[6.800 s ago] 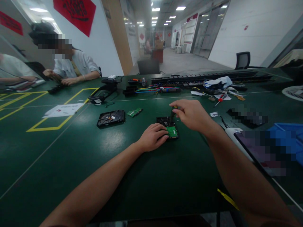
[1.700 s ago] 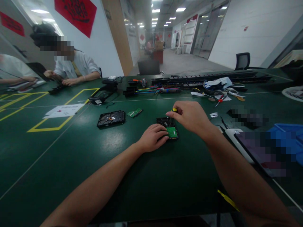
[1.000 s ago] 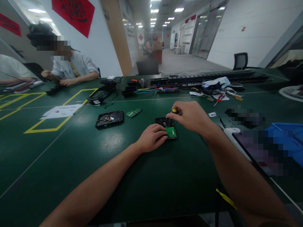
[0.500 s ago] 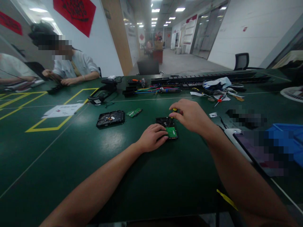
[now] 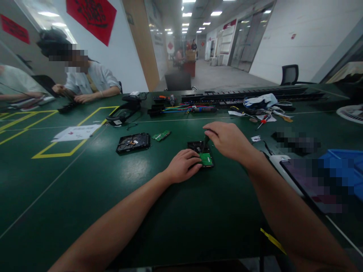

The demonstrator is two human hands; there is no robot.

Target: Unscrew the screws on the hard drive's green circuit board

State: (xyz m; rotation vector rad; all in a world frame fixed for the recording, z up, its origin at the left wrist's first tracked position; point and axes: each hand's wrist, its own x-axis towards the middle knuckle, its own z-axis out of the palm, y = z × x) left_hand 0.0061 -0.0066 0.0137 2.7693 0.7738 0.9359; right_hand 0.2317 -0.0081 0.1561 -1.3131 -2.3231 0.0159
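A hard drive (image 5: 195, 146) with a green circuit board (image 5: 207, 160) on its near half lies flat on the table. My left hand (image 5: 184, 164) grips its left side, fingers over the top and thumb by the near edge. Above the drive, my right hand (image 5: 225, 140) is closed around a screwdriver (image 5: 206, 143), which points down at the board. Its handle is mostly inside my fingers, and I cannot tell whether the tip sits in a screw. To the left rest a second hard drive (image 5: 133, 143) and a loose green circuit board (image 5: 162, 136).
Beyond my hands lie bundled wires (image 5: 178, 109), a power drill (image 5: 172, 99) and a red-handled screwdriver (image 5: 265, 119). On the right are a blue bin (image 5: 340, 166) and a tablet-like device (image 5: 300, 177). White papers (image 5: 75, 133) lie left; a person (image 5: 93, 81) sits behind them.
The screwdriver in my right hand has swung from its yellow end showing at my fingertips to pointing down over the board. My left hand stays on the hard drive.
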